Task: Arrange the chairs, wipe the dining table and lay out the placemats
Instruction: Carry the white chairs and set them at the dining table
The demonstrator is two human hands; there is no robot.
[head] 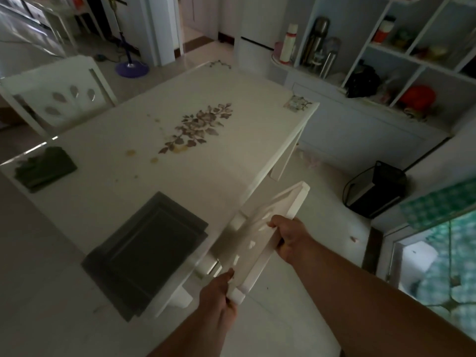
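A white dining table (pixel 231 161) with a flower print at its middle and small brown stains fills the view. Both hands grip the top rail of a white chair back (pixel 273 228) at the table's near right side: my left hand (pixel 219 289) at the rail's near end, my right hand (pixel 288 238) further along it. A stack of dark placemats (pixel 146 251) lies on the table's near edge. A dark green cloth (pixel 45 167) rests at the left corner. A second white chair (pixel 61 96) stands at the far left side.
White shelving (pixel 386 60) with flasks, bottles and a red object lines the right wall. A black bin (pixel 376 189) stands on the floor to the right. A purple fan base (pixel 132 68) sits near the far doorway. A small coaster (pixel 296 102) lies on the table's far right corner.
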